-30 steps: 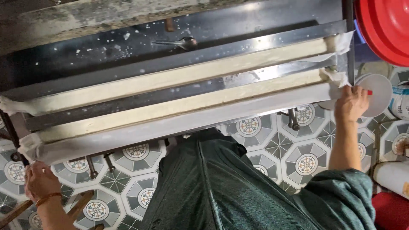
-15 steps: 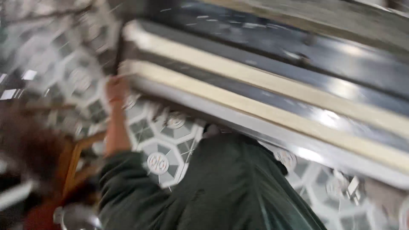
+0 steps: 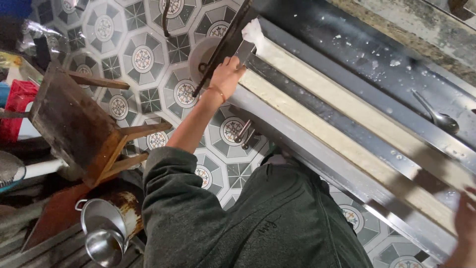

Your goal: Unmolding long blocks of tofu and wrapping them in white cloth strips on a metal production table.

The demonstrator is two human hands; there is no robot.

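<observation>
1. Long metal tray (image 3: 317,154) lies slanted across the picture on a stand above the patterned tile floor (image 3: 144,59), carrying two pale strips of dough-like filling (image 3: 342,144) in cloth-lined channels.
2. Left hand (image 3: 227,74) is closed around the tray's far end, fingers curled over the edge by the bunched white cloth (image 3: 253,31), seemingly to steady or shift that end.
3. Right hand (image 3: 466,223) shows only partly at the frame's edge beside the near end; I cannot tell how far open it is.
4. A spoon (image 3: 436,116) rests on the dark surface (image 3: 347,39) behind the tray.
5. A wooden stool (image 3: 79,124) and a steel pot (image 3: 106,228) stand well apart on the left.
</observation>
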